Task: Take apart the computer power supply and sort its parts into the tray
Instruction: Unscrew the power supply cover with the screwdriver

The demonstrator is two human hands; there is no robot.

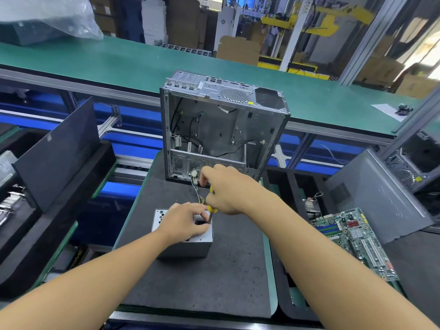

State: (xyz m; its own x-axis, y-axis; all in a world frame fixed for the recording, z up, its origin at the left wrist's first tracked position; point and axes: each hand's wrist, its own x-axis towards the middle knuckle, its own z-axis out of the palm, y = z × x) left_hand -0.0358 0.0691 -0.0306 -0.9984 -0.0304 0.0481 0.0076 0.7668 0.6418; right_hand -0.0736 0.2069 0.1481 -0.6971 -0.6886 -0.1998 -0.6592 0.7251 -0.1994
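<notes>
Likely the unscrewing step: left hand [183,222] holds the power supply [184,245], right hand [226,190] grips the screwdriver [211,210]; next needs steady turning

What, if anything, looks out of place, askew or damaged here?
Nothing looks damaged or spilled. The motherboard lies slanted at the right, and loose wires hang inside the stripped case; both fit a teardown.

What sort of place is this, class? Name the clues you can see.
Probably a factory line for dismantling computers: a long green conveyor belt, a stripped computer case and a loose motherboard lying to the right.
</notes>
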